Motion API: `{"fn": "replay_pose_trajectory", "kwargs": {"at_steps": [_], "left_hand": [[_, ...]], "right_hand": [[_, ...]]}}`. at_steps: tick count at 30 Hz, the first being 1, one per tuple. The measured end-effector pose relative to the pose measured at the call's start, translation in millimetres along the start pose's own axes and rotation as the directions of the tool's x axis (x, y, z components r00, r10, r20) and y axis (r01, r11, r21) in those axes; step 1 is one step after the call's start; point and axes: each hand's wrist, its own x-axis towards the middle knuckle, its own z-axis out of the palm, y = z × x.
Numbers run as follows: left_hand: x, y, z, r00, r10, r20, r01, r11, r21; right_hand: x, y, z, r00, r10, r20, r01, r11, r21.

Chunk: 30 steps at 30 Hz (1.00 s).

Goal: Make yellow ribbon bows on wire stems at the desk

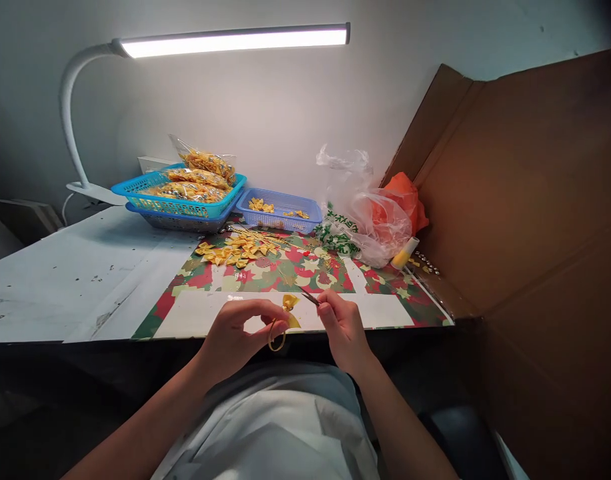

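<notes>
My left hand pinches a yellow ribbon bow between thumb and fingertips, just over the front edge of the table. From the pinch hangs a thin loop of yellow cord or ribbon. Closed around a small dark pointed tool, my right hand is a short way to the right of the bow. The tool's tip points up and left, apart from the bow; whether it is tweezers or small scissors I cannot tell. Farther back lies a loose pile of yellow bows.
A turquoise basket with bagged bows sits at the back left, beside a blue basket holding a few bows. Plastic bags and a yellow-and-white tube lie right, by a cardboard wall. A lamp hangs above.
</notes>
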Motion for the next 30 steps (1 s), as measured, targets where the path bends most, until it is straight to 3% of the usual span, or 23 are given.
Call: {"fn": "replay_pose_trajectory", "kwargs": {"at_steps": [7,13,18,27,30], "left_hand": [[3,10,0.2,0.989,0.119,0.084,-0.129,0.983,0.128],[2,16,-1.6,0.976,0.188,0.113,-0.214,0.929,0.303],[2,18,-2.0,0.969,0.211,0.128,-0.245,0.891,0.383],[3,13,-2.0,0.99,0.056,0.128,-0.102,0.913,0.395],[3,8,-0.6,0.996,-0.042,0.081,0.01,0.933,0.36]], "right_hand": [[-7,-5,-8,0.999,-0.051,0.01,0.052,0.978,-0.201],[-9,-13,-11,0.985,-0.17,-0.021,0.142,0.883,-0.448],[-8,-12,-13,0.982,-0.188,-0.01,0.156,0.841,-0.519],[-7,-7,-10,0.986,-0.166,-0.015,0.128,0.812,-0.569],[4,3,-12,0.993,-0.095,-0.065,0.04,0.817,-0.576]]}}
